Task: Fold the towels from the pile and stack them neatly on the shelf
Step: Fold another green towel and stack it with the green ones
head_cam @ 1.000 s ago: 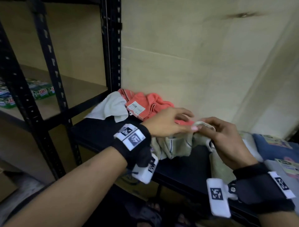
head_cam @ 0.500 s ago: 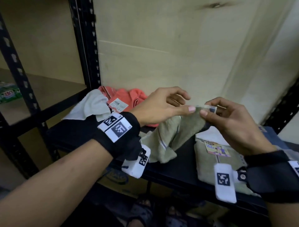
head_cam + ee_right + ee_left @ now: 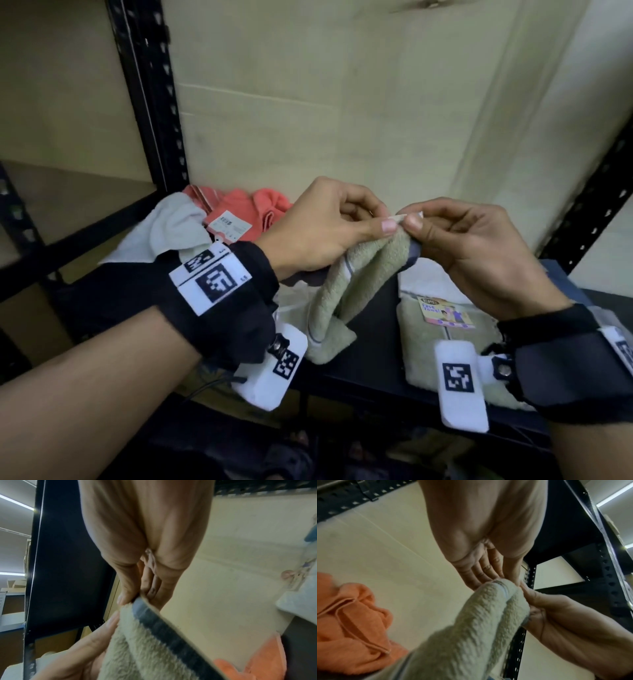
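The black metal shelf carried a folded pale-green towel stack. Above it, the pale-green terry towel hung bunched. Left hand and right hand pinched one corner; a shallow grip risked slippage.

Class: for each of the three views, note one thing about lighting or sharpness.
Head view: dim, the shelf frame smeared by motion blur. Left wrist view: the green towel soft and close, bright strip lights at right. Right wrist view: glare along the dark post, the right hand blurred.
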